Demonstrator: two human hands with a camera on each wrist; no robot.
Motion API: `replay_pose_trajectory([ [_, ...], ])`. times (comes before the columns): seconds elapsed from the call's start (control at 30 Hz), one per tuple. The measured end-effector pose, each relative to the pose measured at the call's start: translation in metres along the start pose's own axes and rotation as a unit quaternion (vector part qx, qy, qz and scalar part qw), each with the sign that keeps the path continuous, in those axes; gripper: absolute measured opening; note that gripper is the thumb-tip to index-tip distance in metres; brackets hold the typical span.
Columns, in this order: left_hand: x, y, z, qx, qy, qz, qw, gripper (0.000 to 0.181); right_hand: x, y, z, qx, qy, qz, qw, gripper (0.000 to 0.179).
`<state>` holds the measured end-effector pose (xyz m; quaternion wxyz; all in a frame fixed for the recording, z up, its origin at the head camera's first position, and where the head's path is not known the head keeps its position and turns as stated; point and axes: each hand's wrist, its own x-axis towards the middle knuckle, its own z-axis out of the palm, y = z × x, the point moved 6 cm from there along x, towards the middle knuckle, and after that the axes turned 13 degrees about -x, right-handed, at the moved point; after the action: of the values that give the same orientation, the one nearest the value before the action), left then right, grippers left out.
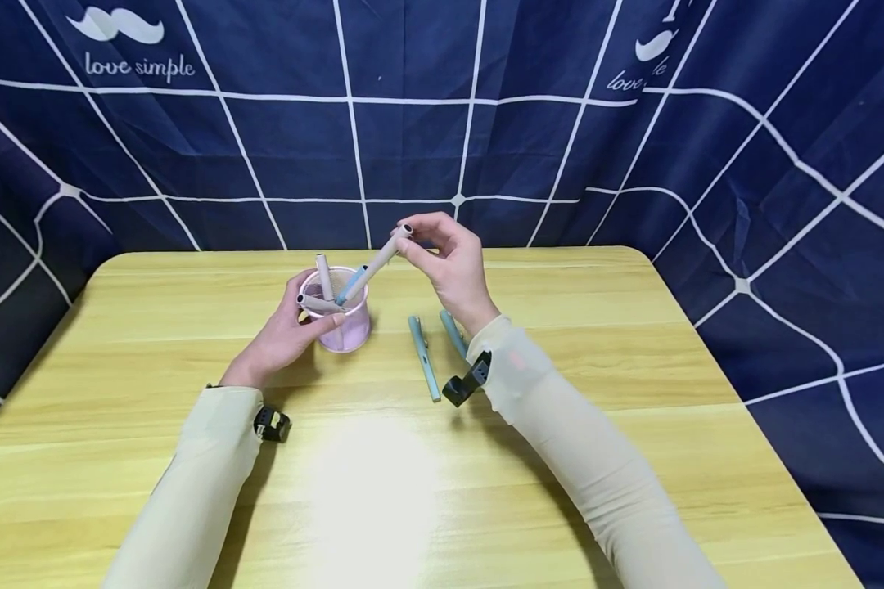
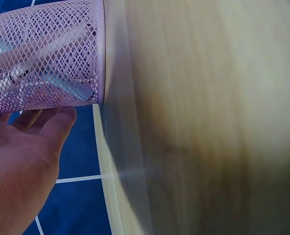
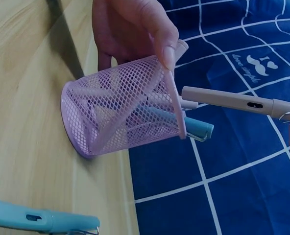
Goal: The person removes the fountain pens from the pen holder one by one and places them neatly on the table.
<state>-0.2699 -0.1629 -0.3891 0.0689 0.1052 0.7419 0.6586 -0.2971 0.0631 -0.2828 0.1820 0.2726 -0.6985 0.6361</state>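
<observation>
A pink mesh pen holder (image 1: 348, 334) stands upright on the table, and my left hand (image 1: 280, 337) grips its side near the rim with the thumb in front. Inside lean a blue pen (image 1: 354, 282) and pale pens (image 1: 325, 276), their lower parts visible through the mesh in the left wrist view. My right hand (image 1: 455, 266) pinches a pale grey-pink pen (image 3: 228, 99) by its clip end, above and right of the holder. That pen slants down toward the holder's mouth; in the right wrist view its lower end is close to the rim.
Two teal pens lie on the wooden table (image 1: 597, 343) right of the holder: one (image 1: 423, 358) in full view, the other (image 1: 453, 331) partly behind my right wrist. A dark blue curtain (image 1: 412, 147) with white lines hangs behind the table's far edge.
</observation>
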Motion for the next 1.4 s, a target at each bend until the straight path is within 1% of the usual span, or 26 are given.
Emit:
replay_pose_trajectory([
  [0.37, 0.0, -0.001, 0.0, 0.001, -0.001, 0.001, 1.0, 0.083, 0.002, -0.008, -0.016, -0.009, 0.01, -0.019, 0.9997, 0.021],
  [0.53, -0.002, -0.002, 0.001, 0.002, -0.002, -0.002, 1.0, 0.084, -0.001, -0.006, -0.026, -0.013, 0.003, -0.009, 0.9999, 0.019],
  [0.67, -0.002, -0.002, 0.002, -0.006, 0.0, -0.001, 1.0, 0.083, -0.003, -0.005, -0.036, -0.013, 0.001, -0.003, 0.9999, 0.018],
  [0.97, 0.0, -0.001, 0.002, -0.025, -0.005, 0.006, 0.9997, 0.084, -0.006, 0.001, -0.056, -0.025, 0.013, -0.002, 0.9996, 0.021],
  [1.17, -0.001, -0.002, 0.001, -0.015, 0.002, -0.004, 0.9999, 0.084, -0.01, 0.005, -0.065, -0.032, 0.028, 0.02, 0.9989, 0.021],
  [1.4, -0.001, -0.001, 0.002, -0.015, 0.002, -0.002, 0.9999, 0.084, -0.013, 0.007, -0.075, -0.034, 0.031, 0.032, 0.9984, 0.021],
])
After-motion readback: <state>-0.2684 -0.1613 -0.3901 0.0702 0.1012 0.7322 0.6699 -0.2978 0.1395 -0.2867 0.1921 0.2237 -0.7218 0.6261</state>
